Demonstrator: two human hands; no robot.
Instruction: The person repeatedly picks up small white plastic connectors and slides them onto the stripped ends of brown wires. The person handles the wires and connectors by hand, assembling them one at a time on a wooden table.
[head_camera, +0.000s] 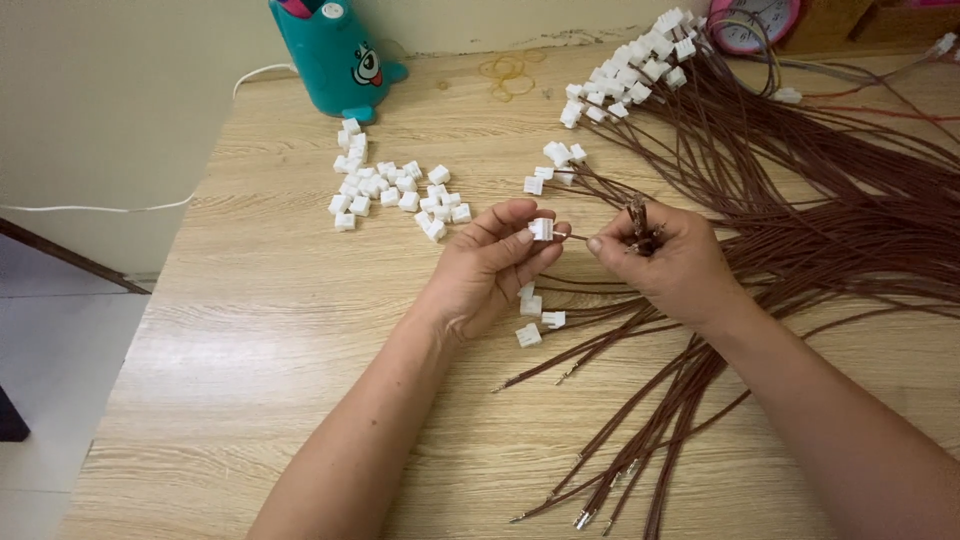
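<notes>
While pinched between left hand (490, 268) fingertips, white connector (541, 229) just beside right hand (672, 262), wire-clamped.

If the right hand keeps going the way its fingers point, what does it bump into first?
Most likely the small white connector pinched in the left hand. The right hand points leftward at it, holding a brown wire whose tip already nearly touches the connector.

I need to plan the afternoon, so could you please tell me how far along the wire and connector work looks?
Done: a bunch of brown wires already fitted with white connectors lies at the table's far end. In hand: the left hand holds one white connector while the right hand feeds a wire into it. Left: a pile of loose connectors and bare-ended wires.
</notes>
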